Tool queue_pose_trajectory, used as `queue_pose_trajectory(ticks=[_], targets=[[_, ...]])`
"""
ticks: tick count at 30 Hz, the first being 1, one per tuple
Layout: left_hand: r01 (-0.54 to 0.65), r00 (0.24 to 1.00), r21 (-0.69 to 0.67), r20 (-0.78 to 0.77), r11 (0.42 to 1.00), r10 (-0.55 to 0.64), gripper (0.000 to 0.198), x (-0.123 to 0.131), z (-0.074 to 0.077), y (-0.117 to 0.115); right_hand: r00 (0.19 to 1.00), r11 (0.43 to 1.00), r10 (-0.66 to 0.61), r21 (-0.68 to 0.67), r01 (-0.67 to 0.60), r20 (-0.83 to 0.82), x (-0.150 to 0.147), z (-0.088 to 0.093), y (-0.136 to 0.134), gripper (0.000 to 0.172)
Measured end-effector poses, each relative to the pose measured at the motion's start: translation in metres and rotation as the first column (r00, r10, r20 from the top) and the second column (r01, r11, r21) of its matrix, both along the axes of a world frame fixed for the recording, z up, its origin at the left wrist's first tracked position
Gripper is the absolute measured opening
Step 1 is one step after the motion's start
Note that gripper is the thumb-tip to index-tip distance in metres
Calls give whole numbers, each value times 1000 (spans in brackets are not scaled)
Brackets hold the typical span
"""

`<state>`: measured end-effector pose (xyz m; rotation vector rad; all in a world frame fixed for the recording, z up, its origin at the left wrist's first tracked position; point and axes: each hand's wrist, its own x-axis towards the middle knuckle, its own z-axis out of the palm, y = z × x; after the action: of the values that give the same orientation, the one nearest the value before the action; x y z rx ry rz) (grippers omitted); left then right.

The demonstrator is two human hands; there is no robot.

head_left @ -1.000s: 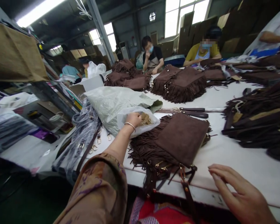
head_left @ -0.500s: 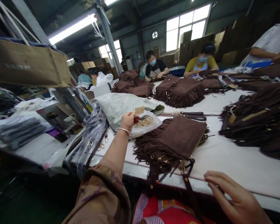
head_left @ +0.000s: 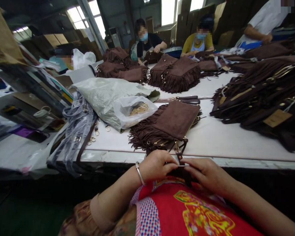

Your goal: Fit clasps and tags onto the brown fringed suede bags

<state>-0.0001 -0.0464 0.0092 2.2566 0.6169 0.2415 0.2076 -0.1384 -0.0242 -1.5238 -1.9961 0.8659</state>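
My left hand (head_left: 158, 165), with a silver bangle at the wrist, and my right hand (head_left: 206, 172) meet over my lap at the table's front edge. Between their pinched fingertips is a tag (head_left: 183, 166), visible only as a thin pale edge. Just beyond, a brown fringed suede handbag (head_left: 179, 116) lies on the white table, its strap clasp (head_left: 177, 148) hanging toward my fingers. Left of that handbag, a white plastic bag (head_left: 123, 113) stands open with tan tags and strings (head_left: 139, 108) inside.
A large pale plastic sack (head_left: 98, 95) lies behind the small bag. Plastic-wrapped straps (head_left: 75, 131) hang over the edge at left. Piled fringed bags (head_left: 255, 98) occupy the right side, one with a tan tag (head_left: 277, 118). Several people work across the table, among more handbags (head_left: 173, 70).
My left hand has come back from the plastic bag with the tan tag, down to the table's edge. My right hand has moved left to meet it. The view has tilted downward.
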Motion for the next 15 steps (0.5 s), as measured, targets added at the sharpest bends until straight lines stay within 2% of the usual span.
queue_pose_trajectory(ticks=[3, 5, 7, 9, 10, 12, 14, 15], targets=[[-62, 997, 41, -49, 997, 64, 16, -16, -7, 7, 997, 999, 10, -52, -6, 79, 18, -8, -6, 32], [-45, 998, 67, -31, 997, 47, 17, -14, -7, 4, 996, 997, 27, -68, -21, 89, 22, -7, -5, 29], [14, 1000, 94, 4, 995, -15, 17, -4, -5, -2, 999, 995, 41, -86, -42, -15, 16, -2, -2, 21], [29, 999, 116, 42, 993, -34, 18, 7, -3, -6, 978, 991, 10, -131, -38, -209, 4, 3, 2, 40], [6, 998, 121, 60, 993, -13, 19, 12, -3, -7, 953, 985, -40, -171, -13, -299, -2, 4, 3, 47], [-76, 993, 102, 96, 992, 67, 18, 18, -5, -5, 902, 966, -194, -237, 107, -386, -13, 4, 5, 43], [-197, 974, 29, 121, 980, 193, 17, 21, -10, -1, 876, 940, -328, -213, 267, -354, -17, 1, 6, 33], [-265, 956, -25, 126, 964, 266, 17, 22, -14, 1, 875, 929, -368, -160, 334, -315, -16, -1, 7, 30]])
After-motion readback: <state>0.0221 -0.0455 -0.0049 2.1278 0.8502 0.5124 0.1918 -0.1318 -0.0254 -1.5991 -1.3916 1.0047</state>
